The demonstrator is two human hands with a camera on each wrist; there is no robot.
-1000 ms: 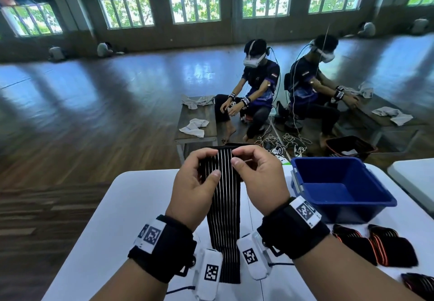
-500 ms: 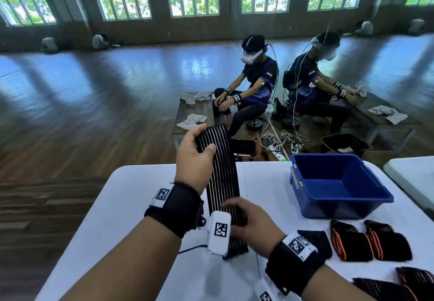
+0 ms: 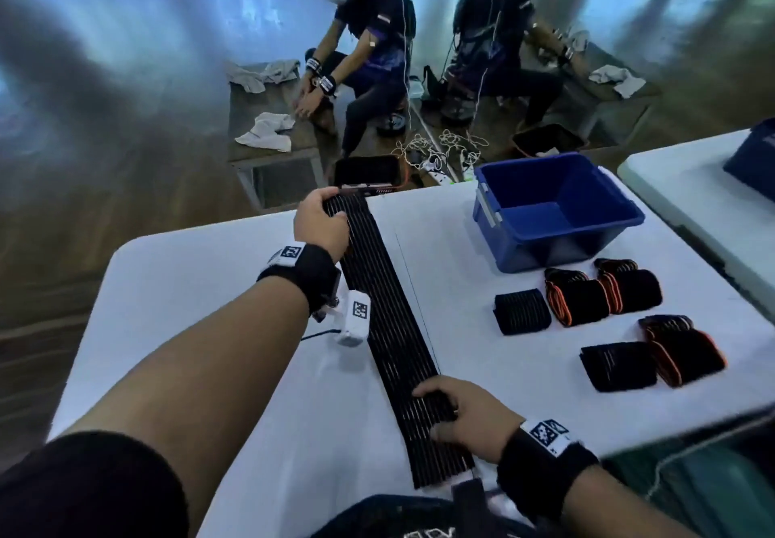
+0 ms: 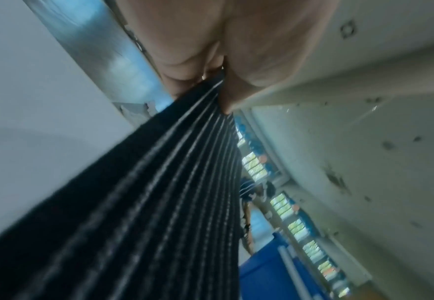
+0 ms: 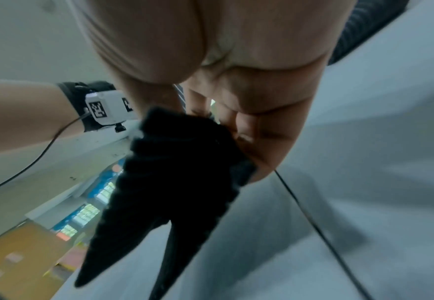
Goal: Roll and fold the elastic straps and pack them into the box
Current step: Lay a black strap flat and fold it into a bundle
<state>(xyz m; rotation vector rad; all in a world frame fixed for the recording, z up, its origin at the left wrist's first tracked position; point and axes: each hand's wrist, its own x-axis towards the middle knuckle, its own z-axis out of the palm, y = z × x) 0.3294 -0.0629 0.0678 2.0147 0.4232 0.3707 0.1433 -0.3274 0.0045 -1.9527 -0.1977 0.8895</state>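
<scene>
A long black elastic strap (image 3: pixel 394 340) with thin white stripes lies stretched along the white table (image 3: pixel 188 286), from the far edge to the near edge. My left hand (image 3: pixel 321 219) grips its far end; the left wrist view shows the strap (image 4: pixel 159 203) pinched between thumb and fingers. My right hand (image 3: pixel 461 411) holds the strap near its near end, fingers curled over it, with the strap (image 5: pixel 185 162) bunched in the fingers in the right wrist view. The blue box (image 3: pixel 553 210) stands empty at the far right of the table.
Several rolled straps, black (image 3: pixel 522 311) and black with orange edges (image 3: pixel 583 300), lie in two rows in front of the blue box. Beyond the table two persons sit at low benches with white cloths (image 3: pixel 266 137). A second white table (image 3: pixel 696 185) stands to the right.
The strap was held up in the air by both hands; now it lies flat and stretched on the table. My left hand moved to the far end and my right hand to the near end.
</scene>
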